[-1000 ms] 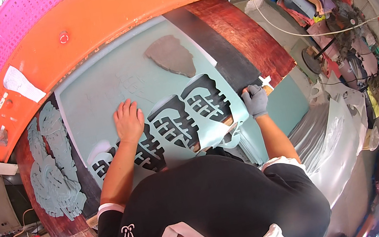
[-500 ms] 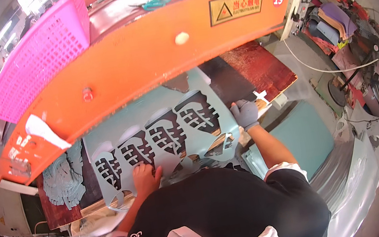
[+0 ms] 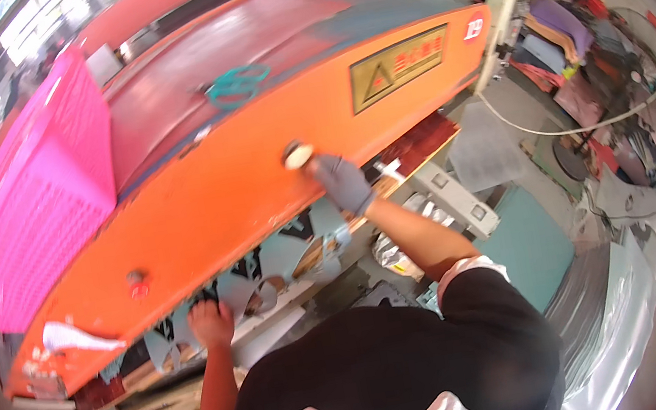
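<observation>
My right hand, in a grey glove, reaches up to the front of the orange machine beam. Its fingers are closed round a cream-coloured knob there. Below the beam's front edge lies a pale blue-green sheet with dark cut-out gaps, mostly covered from sight by the beam. My bare left hand rests on the near edge of this sheet, fingers laid flat over it and thumb apart. A red button sits on the beam, up and to the left of that hand.
A pink plastic basket stands at the beam's left end, and a teal coil lies on top. At right are a stack of blue-green sheets, clear plastic film and a white cable. Scrap is heaped beyond.
The orange beam has come nearer, over the cut sheet. My right hand has left the sheet's right edge and taken hold of the knob. My left hand stays on the near edge.
</observation>
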Demonstrator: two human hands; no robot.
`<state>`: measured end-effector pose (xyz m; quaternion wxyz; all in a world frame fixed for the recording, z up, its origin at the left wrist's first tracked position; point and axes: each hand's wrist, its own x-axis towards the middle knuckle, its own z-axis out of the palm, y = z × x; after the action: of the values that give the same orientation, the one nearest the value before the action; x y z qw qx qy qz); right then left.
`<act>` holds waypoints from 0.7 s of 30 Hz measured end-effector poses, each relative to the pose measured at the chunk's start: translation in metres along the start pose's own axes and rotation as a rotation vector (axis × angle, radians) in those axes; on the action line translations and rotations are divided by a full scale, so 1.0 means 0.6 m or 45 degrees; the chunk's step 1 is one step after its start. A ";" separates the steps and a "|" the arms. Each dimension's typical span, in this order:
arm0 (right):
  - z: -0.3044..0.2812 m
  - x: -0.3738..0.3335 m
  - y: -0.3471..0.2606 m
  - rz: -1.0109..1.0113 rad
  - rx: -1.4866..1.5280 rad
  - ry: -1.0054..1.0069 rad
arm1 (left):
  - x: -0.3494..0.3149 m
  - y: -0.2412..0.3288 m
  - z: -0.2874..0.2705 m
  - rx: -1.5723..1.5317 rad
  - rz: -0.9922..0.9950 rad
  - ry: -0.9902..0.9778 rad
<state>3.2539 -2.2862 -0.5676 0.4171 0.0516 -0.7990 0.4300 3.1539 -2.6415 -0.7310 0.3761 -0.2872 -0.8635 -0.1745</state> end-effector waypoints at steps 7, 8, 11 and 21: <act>-0.017 -0.089 0.131 -0.282 -1.111 -0.229 | 0.004 -0.028 0.013 -0.005 0.034 -0.073; -0.015 -0.092 0.142 -0.329 -1.061 -0.129 | 0.009 -0.030 0.017 -0.011 0.019 -0.104; -0.008 -0.093 0.159 -0.263 -1.074 -0.177 | 0.018 -0.033 0.025 -0.003 0.016 -0.092; -0.018 -0.077 0.149 -0.057 -1.175 -0.523 | 0.025 -0.033 0.022 -0.078 -0.017 -0.061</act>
<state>3.2507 -2.2351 -0.6550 0.2397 -0.0377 -0.9701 0.0039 3.1256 -2.6444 -0.7301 0.3453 -0.2970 -0.8683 -0.1966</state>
